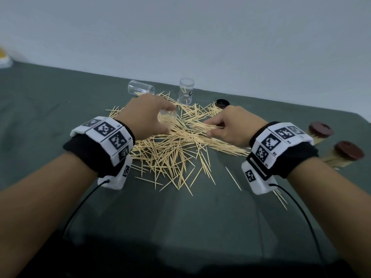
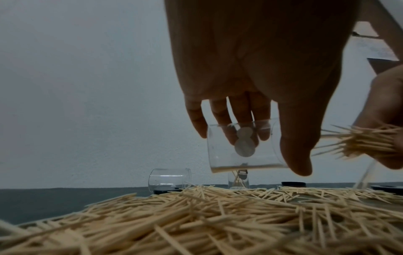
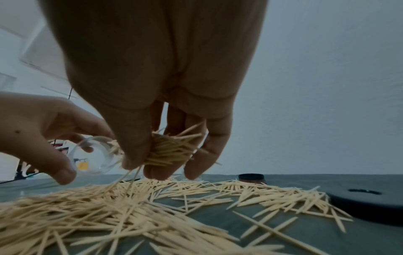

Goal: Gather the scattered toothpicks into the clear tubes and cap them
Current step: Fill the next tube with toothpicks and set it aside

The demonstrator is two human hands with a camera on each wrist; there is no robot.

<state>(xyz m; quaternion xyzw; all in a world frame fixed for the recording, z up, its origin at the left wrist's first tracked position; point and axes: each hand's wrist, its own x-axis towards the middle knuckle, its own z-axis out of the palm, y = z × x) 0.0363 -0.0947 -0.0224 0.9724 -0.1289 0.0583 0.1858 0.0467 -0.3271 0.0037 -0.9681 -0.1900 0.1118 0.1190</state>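
Observation:
A wide heap of toothpicks (image 1: 170,149) covers the dark green cloth (image 1: 60,109). Above the heap my left hand (image 1: 146,117) grips a clear tube (image 2: 244,148) lying on its side, its mouth turned toward my right hand. Held in the curled fingers and thumb of my right hand (image 1: 230,125) is a bundle of toothpicks (image 3: 170,150), its tips at the tube's mouth (image 3: 93,153). A few picks dangle from the bundle toward the heap. The same bundle (image 2: 366,143) shows at the right of the left wrist view.
Behind the heap an empty clear tube (image 1: 140,89) lies on its side and another clear tube (image 1: 186,91) stands upright with a few picks inside. A loose dark cap (image 1: 222,103) sits to its right. Two filled, brown-capped tubes (image 1: 321,130) (image 1: 348,152) lie at the right.

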